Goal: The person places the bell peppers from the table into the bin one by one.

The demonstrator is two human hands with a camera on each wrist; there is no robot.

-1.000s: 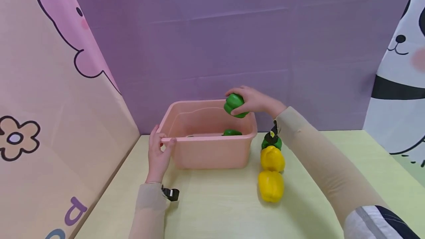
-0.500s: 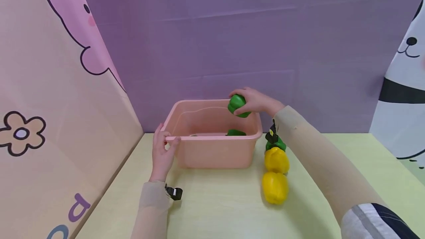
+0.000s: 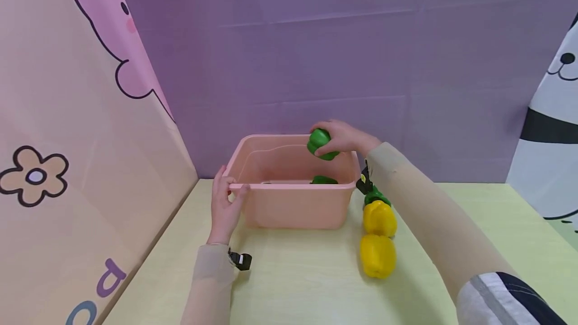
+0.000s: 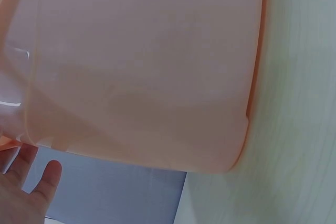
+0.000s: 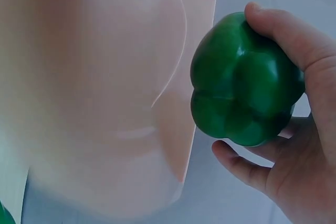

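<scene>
In the head view my left hand [image 3: 226,209] holds the front left corner of a pink plastic tub [image 3: 293,207], fingers at the rim and thumb in front. My right hand [image 3: 345,137] grips a green bell pepper [image 3: 318,140] over the tub's back right part. The right wrist view shows that green bell pepper [image 5: 244,82] between thumb and fingers, beside the tub wall [image 5: 121,77]. Inside the tub lies another green bell pepper [image 3: 324,180], partly hidden by the front wall. From the left wrist, the left hand [image 4: 23,192] shows at the tub's edge.
Right of the tub, two yellow bell peppers, the nearer [image 3: 378,256] and the farther [image 3: 380,218], stand in a row. Behind them is a green pepper [image 3: 376,196], partly covered by the wrist camera. A purple backdrop [image 3: 289,54] rises behind the tub; a printed panel [image 3: 90,129] borders the left.
The whole head view has shifted, so the tub and peppers appear farther right. The right hand with its green bell pepper has moved slightly left over the tub. The left hand stays at the rim.
</scene>
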